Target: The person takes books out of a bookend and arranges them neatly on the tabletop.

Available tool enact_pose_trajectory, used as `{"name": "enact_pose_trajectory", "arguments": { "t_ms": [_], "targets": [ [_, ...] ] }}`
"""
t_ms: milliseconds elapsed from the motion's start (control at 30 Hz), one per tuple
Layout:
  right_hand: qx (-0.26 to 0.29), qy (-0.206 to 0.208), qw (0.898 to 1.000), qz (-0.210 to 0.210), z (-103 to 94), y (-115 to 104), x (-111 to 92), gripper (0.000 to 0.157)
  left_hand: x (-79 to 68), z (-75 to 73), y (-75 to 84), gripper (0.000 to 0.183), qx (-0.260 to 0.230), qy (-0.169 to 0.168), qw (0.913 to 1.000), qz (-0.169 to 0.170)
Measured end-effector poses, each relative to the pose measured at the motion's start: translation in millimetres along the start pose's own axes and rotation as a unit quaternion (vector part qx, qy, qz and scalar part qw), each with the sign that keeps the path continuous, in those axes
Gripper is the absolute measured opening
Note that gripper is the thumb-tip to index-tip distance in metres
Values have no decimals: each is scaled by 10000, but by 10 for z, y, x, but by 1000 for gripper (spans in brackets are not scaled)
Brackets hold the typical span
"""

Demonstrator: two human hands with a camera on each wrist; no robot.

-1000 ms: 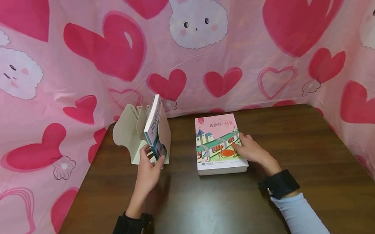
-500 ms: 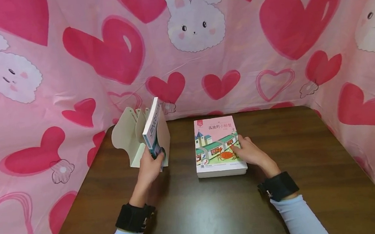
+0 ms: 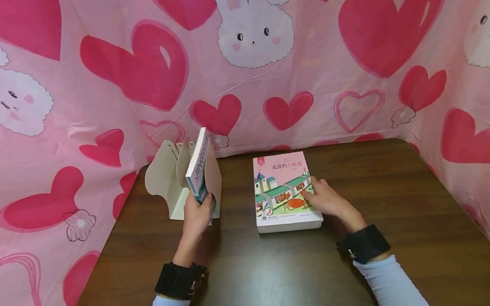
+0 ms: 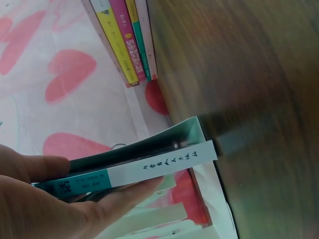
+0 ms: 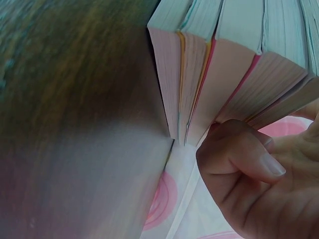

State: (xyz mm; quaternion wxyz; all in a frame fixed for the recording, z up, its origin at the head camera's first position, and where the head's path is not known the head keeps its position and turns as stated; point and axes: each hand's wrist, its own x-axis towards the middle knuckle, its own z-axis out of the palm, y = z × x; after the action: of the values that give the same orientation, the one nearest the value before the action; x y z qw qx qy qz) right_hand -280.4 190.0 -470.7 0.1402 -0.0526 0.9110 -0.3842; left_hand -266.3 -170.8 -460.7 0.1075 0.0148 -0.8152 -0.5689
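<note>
My left hand (image 3: pixel 195 216) grips a book (image 3: pixel 201 163), thumb on one cover and fingers on the other. The book stands slightly tilted in the right-hand slot of a pale bookend rack (image 3: pixel 160 176). In the left wrist view its white and teal spine (image 4: pixel 154 165) lies beside a rack panel. A stack of books lies flat to the right, topped by a pink book (image 3: pixel 282 169) with a crab picture. Against the stack's right side, my right hand (image 3: pixel 328 198) pinches its upper part, thumb on the cover, fingers curled at the page edges (image 5: pixel 271 82); how many books it holds I cannot tell.
Brown wooden table (image 3: pixel 257 280) under everything. Pink heart-and-rabbit cloth (image 3: pixel 329 110) hangs at the back and sides, close behind the rack. The rack's other dividers (image 3: pixel 183 164) stand left of the held book.
My left hand has closed further round the book and moved slightly along its lower edge; the book barely shifts. My right hand stays at the stack. The head view tips slightly.
</note>
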Motion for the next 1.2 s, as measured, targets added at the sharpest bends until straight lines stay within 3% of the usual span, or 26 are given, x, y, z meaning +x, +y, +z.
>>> {"name": "enact_pose_trajectory", "arguments": {
  "t_ms": [467, 900, 1200],
  "targets": [
    [21, -13, 10000, 13, -2, -15, -18, 78, -159, -37, 33, 54, 44, 10, 10000, -32],
    [6, 13, 10000, -10, 2, -7, -14, 77, -251, -87, 50, 50, 403, 395, 9982, 218],
    [50, 6, 10000, -22, -4, -24, -30, 78, -260, -94, 20, 49, 565, 653, 9961, 167]
  ]
}}
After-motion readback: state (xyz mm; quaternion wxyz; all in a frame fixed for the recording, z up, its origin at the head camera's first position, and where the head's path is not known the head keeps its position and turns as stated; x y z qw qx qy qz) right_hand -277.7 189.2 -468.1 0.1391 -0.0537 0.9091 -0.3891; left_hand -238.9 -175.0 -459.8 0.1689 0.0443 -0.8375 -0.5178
